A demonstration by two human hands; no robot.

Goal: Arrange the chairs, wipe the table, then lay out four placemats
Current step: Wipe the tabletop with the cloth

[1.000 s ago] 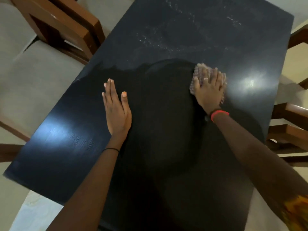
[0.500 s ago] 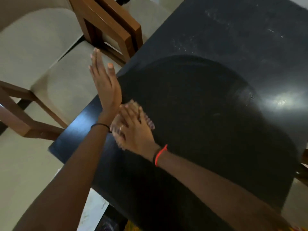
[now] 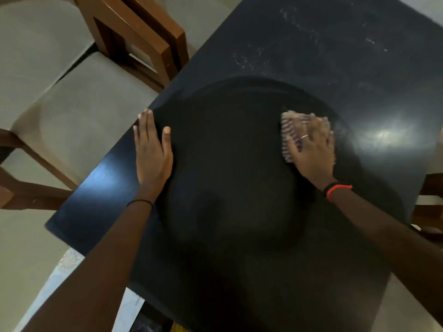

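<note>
Table [image 3: 311,56] bears 2 wide grips: left hand [image 3: 153,156] flat, right hand [image 3: 311,149] pressing 1 cloth [image 3: 288,130].

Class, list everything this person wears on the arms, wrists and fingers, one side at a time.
Both forearms are bare; no sleeve shows. The left forearm has one thin black band at the wrist. The right forearm has a red-orange band at the wrist, with a dark band right beside it. A thin ring sits on one finger of that side.
</note>
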